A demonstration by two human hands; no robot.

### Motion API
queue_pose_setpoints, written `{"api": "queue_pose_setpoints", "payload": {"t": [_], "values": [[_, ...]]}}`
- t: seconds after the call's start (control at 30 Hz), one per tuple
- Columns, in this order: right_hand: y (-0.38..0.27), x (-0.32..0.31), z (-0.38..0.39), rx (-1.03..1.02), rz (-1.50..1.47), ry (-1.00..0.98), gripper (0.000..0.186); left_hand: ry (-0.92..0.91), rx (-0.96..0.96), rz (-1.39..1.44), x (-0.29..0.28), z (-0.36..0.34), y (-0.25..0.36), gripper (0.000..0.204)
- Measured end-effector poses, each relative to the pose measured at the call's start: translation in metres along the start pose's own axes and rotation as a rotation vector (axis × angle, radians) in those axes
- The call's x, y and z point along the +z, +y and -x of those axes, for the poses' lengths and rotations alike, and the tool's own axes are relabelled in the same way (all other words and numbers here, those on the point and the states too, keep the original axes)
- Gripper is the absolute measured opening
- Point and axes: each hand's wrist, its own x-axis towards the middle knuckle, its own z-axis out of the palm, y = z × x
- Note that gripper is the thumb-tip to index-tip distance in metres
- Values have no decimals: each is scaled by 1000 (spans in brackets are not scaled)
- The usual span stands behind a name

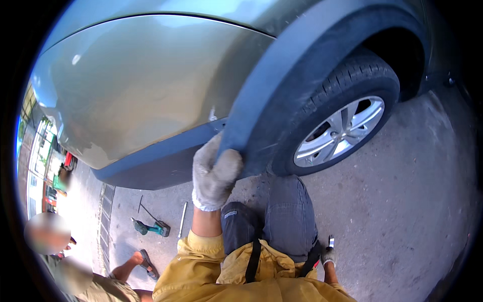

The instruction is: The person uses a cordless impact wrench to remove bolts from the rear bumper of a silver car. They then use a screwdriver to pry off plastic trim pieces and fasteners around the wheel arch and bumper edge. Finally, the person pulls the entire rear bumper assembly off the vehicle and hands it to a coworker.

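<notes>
one car, filling the upper half of the frame, with one wheel [342,132] at upper right and one dark wheel-arch trim [282,85] curving over it. left hand [215,173], gloved, at centre, fingers curled and clamped on the lower end of that trim. right hand [328,255], gloved, low at lower right beside the knee, closed around a small tool [330,241]; grip partly hidden. one green cordless tool [151,228] and one thin metal bar [182,220] lying on the concrete at lower left, well apart from both hands. one other person's sandalled foot [147,263] at bottom left. open concrete [412,201] across the right side.
</notes>
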Motion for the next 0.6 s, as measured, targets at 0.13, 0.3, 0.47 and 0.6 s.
{"api": "queue_pose_setpoints", "payload": {"t": [0.13, 0.3, 0.47, 0.6], "values": [[33, 25, 7, -159, 35, 100, 36, -49, 12, 580, 3, 4, -6, 58], [9, 49, 4, -258, -56, 130, 34, 215, 770, -1183, -38, 5, -6, 46], [-3, 54, -12, -241, 160, -79, 59, -626, 35, 219, -27, -29, 17, 27], [4, 52, -19, -295, 225, -105, 55, -806, -165, 450, -13, -40, 13, 25]]}}
